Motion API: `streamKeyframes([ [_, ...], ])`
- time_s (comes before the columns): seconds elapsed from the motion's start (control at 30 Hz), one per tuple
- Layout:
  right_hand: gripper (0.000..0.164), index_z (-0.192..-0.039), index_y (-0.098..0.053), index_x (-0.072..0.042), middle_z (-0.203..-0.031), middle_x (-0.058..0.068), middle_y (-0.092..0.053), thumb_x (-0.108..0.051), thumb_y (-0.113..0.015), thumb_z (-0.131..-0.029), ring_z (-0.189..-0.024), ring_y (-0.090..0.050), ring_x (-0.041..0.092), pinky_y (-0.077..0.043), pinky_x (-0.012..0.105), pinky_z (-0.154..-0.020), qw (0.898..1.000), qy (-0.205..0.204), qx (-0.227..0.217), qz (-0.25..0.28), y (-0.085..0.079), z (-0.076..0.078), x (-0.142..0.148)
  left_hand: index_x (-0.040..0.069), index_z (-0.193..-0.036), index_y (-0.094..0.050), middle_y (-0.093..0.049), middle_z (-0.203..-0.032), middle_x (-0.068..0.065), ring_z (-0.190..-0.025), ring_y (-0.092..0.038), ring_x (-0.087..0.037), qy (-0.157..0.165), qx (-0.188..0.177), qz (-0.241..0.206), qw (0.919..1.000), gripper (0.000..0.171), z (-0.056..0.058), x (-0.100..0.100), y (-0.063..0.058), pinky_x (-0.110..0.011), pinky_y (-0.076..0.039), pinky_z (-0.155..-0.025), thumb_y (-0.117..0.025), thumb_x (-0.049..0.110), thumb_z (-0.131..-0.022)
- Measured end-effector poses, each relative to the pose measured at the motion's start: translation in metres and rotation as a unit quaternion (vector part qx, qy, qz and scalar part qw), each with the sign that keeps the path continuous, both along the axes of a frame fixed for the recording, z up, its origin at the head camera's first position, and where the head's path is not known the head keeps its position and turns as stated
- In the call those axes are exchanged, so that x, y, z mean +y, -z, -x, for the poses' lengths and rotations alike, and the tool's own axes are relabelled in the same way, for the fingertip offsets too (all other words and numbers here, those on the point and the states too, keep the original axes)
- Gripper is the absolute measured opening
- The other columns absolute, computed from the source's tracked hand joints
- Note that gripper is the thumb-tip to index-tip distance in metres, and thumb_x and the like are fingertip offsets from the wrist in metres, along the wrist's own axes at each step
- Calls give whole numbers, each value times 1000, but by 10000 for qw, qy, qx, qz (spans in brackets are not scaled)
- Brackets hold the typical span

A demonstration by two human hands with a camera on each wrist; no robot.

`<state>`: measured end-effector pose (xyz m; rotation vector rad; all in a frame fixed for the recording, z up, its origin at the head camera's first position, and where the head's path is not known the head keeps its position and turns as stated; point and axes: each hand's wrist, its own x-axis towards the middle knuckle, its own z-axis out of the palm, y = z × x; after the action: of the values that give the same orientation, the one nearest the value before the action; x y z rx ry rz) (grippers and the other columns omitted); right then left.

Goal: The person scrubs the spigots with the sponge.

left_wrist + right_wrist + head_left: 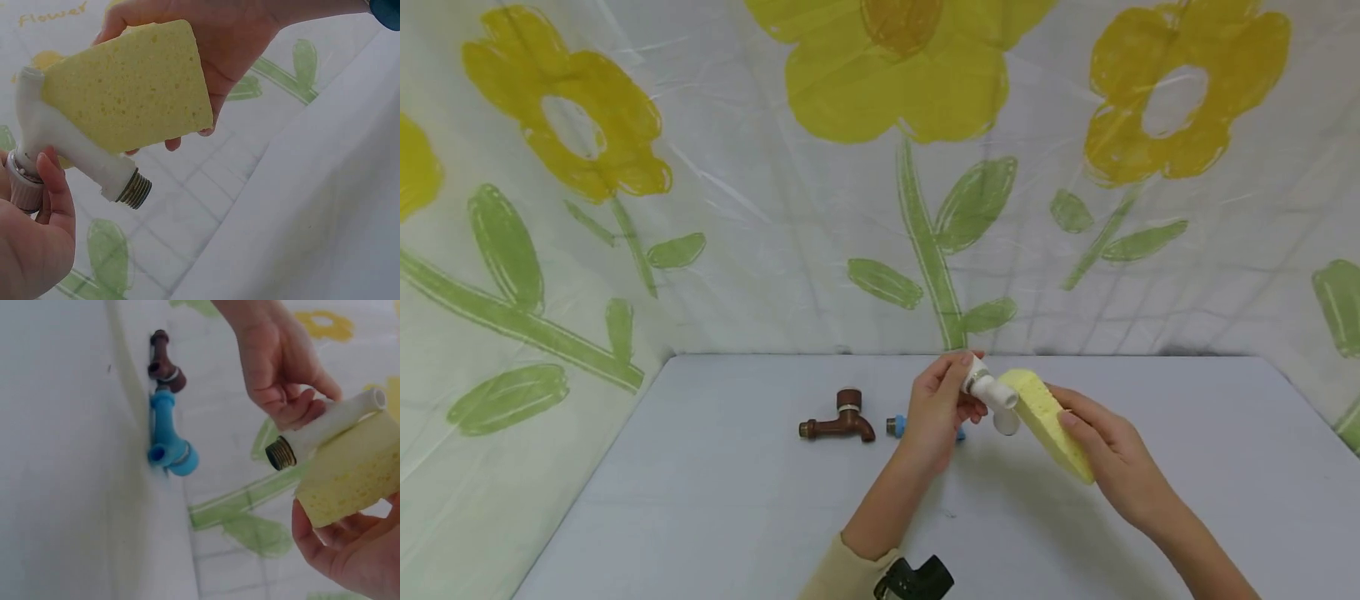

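My left hand [934,412] grips a white plastic tap [69,140] by its round knob, above the table. The tap's metal threaded end [135,189] points away from the knob. A yellow sponge [1048,425] is pinched in my right hand [1116,454], thumb on one side and fingers on the other. The sponge's broad face lies against the white tap's body, as the right wrist view also shows. Behind my left hand, a blue tap [165,428] lies on the table, partly hidden in the head view. Left of it is a brown tap [842,421].
The white table [700,508] runs back to an upright sheet [760,275] painted with yellow flowers. A black band-like device [917,579] sits on the left sleeve at the bottom of the head view.
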<state>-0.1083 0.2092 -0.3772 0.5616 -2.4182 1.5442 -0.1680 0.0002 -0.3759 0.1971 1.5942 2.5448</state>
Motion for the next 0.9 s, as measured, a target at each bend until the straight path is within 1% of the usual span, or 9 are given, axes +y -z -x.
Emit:
streamKeyframes([
  [0.07,41,-147,-62,-15,-127,-18,-65,-4,-52,-109,-91,-61,10,-53,25,-68,9994,143,174,-243,-3,-2,-5,-9,-129,-64,-62,-85,0,-61,-56,-8,-25,43,-57,10000,36,0,-1,0,-17,-47,-57,-54,21,-112],
  [0.1,42,-148,-62,-16,-134,-21,-62,-4,-55,-108,-96,-61,8,-55,25,-71,9988,212,252,-360,-5,-3,-7,-8,-130,-64,-62,-86,0,-62,-56,-8,-35,56,-92,9999,36,0,-1,0,-17,-48,-59,-54,21,-112],
  [0.17,47,-150,-61,-19,-140,-21,-60,-4,-61,-105,-103,-62,5,-57,25,-75,9976,315,371,-494,-9,-5,-11,-8,-131,-63,-63,-84,2,-64,-57,-8,-70,39,-141,9999,36,1,0,1,-17,-49,-61,-54,21,-112],
  [0.27,52,-151,-60,-23,-144,-19,-60,-3,-65,-103,-110,-61,2,-56,24,-80,9961,436,510,-569,-12,-7,-14,-7,-134,-60,-65,-82,2,-66,-59,-8,-208,-122,-230,9994,36,0,2,2,-17,-50,-63,-56,21,-111],
  [0.4,52,-150,-61,-19,-143,-18,-62,1,-66,-102,-112,-61,1,-54,19,-82,9958,486,642,-424,-12,-7,-16,-6,-131,-57,-67,-81,1,-69,-62,-8,-339,-559,-451,9968,34,-1,6,1,-17,-53,-66,-61,20,-109],
  [0.47,53,-150,-61,-17,-143,-19,-62,2,-66,-101,-112,-61,1,-53,16,-82,9952,570,707,-356,-11,-6,-16,-7,-126,-58,-68,-82,0,-73,-64,-8,-276,-693,-591,9955,30,-2,8,1,-17,-55,-69,-64,15,-107],
  [0.6,56,-149,-62,-16,-142,-17,-63,5,-69,-97,-112,-61,1,-52,12,-83,9932,737,880,-210,-8,-5,-17,-9,-118,-62,-71,-88,-2,-82,-68,-9,4,-677,-754,9948,20,-3,9,1,-18,-59,-78,-65,5,-104],
  [0.77,61,-146,-64,-11,-143,-7,-64,12,-73,-90,-116,-61,2,-51,9,-85,9893,813,1212,4,-2,-4,-21,-10,-120,-65,-72,-99,-3,-89,-71,-10,277,-588,-801,9947,20,-3,6,1,-24,-61,-89,-62,4,-106],
  [0.9,62,-143,-66,-7,-144,-7,-64,15,-75,-86,-120,-61,2,-50,7,-87,9838,985,1489,183,2,-3,-25,-7,-120,-66,-73,-98,0,-88,-71,-10,482,-515,-727,9949,19,-4,6,2,-26,-61,-89,-61,3,-105],
])
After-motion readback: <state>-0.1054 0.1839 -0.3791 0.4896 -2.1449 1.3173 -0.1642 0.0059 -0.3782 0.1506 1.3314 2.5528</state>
